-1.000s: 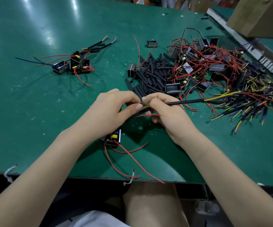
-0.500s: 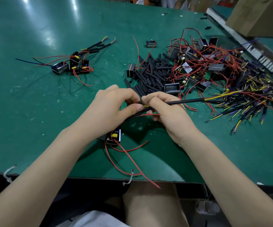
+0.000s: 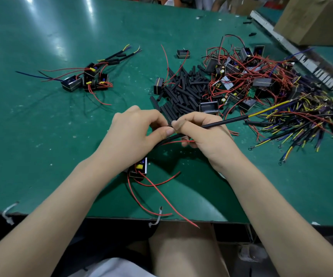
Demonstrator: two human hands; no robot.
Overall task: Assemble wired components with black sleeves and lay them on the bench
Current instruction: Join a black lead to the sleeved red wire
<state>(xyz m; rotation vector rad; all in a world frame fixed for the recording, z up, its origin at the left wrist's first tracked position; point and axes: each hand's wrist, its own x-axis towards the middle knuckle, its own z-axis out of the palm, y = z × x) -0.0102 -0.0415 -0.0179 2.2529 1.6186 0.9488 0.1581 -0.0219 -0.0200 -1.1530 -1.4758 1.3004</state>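
My left hand (image 3: 135,134) and my right hand (image 3: 203,134) meet fingertip to fingertip above the green bench (image 3: 41,136). The right hand pinches a black sheathed cable (image 3: 227,121) that runs up to the right and ends in yellow and blue wires. The left hand pinches a black sleeve (image 3: 168,139) whose lower end slants down under the fingers, beside a red wire. Below my left wrist lies a small black component (image 3: 139,168) with a yellow part and long red leads.
A heap of black sleeves (image 3: 183,90) lies just beyond my hands. Right of it sprawl a tangle of components with red wires (image 3: 247,76) and a bundle of sheathed cables (image 3: 301,120). Several finished assemblies (image 3: 89,78) lie at the left. A cardboard box (image 3: 317,19) stands far right.
Both hands stay joined at the same spot; the fingers shift slightly at the joint. The red leads near the bench's front edge have swung a little.
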